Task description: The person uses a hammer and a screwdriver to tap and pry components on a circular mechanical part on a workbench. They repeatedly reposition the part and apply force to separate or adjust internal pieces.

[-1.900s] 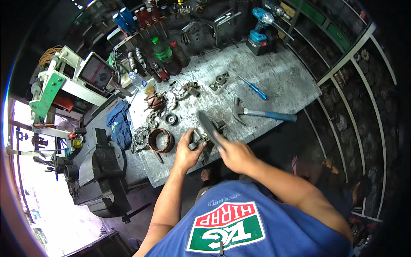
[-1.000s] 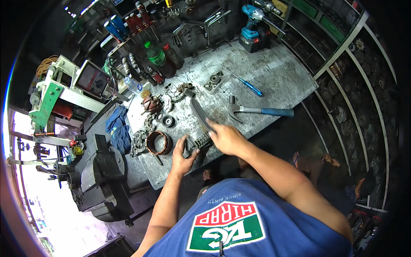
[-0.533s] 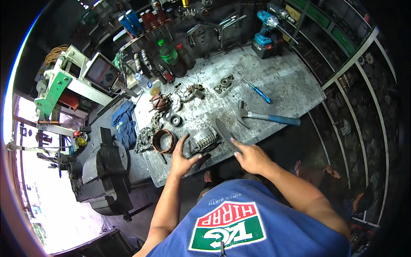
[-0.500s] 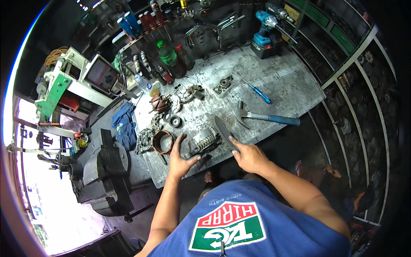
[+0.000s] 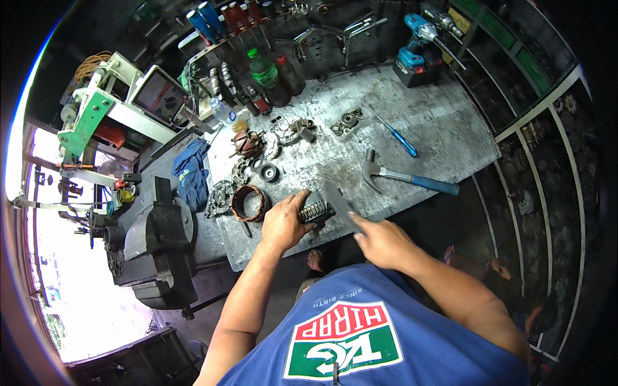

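Observation:
My left hand (image 5: 285, 222) is closed on a ribbed metal part (image 5: 314, 211) lying near the front of the scuffed metal bench (image 5: 431, 116). My right hand (image 5: 383, 241) grips a long, flat dark tool (image 5: 340, 202), which is angled beside that part; its exact kind is unclear. A copper-wound ring (image 5: 261, 206) sits just left of my left hand. Behind it are a black round piece (image 5: 268, 172), a copper rotor (image 5: 246, 145) and several loose metal housings (image 5: 222, 196). A claw hammer (image 5: 431, 184) with a blue grip rests to the right, below a blue screwdriver (image 5: 404, 145).
A large black vise (image 5: 154, 251) stands left, near a crumpled blue cloth (image 5: 190, 177). A cordless drill (image 5: 415, 61), bottles (image 5: 264, 77) and hanging tools line the back. Racks of parts (image 5: 547, 212) run down the right. Bare feet (image 5: 449, 252) show beneath the bench.
My left hand, spread beside the ribbed part half a second ago, has moved up and right and closed on it. My right hand still holds the dark tool; the view has shifted slightly.

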Demonstrator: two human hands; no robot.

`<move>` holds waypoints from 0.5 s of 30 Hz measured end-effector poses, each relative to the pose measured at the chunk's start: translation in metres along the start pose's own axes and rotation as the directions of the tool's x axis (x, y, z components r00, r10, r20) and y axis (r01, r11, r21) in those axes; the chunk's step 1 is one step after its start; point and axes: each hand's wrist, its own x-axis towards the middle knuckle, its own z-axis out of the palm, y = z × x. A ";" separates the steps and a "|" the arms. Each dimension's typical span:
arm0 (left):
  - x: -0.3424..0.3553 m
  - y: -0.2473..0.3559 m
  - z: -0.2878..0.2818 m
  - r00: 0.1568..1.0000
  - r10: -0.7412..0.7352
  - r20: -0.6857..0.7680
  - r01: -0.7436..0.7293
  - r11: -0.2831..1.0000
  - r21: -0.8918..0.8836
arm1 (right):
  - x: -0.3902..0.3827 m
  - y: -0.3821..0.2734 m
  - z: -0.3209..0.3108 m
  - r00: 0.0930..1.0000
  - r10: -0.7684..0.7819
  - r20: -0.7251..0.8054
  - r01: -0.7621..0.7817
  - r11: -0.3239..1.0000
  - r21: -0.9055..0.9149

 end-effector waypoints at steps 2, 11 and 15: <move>0.004 0.001 -0.002 0.999 0.050 0.016 -0.050 0.999 0.004 | 0.041 -0.015 0.009 1.000 -0.001 -0.029 -0.003 0.991 -0.130; 0.004 -0.007 0.004 1.000 -0.025 0.007 0.025 0.999 -0.044 | -0.066 0.033 0.032 0.993 0.078 0.089 -0.071 0.994 -0.087; 0.004 -0.008 0.007 1.000 -0.013 0.005 0.013 1.000 -0.005 | -0.054 0.018 0.028 0.995 0.090 0.044 -0.091 0.996 0.014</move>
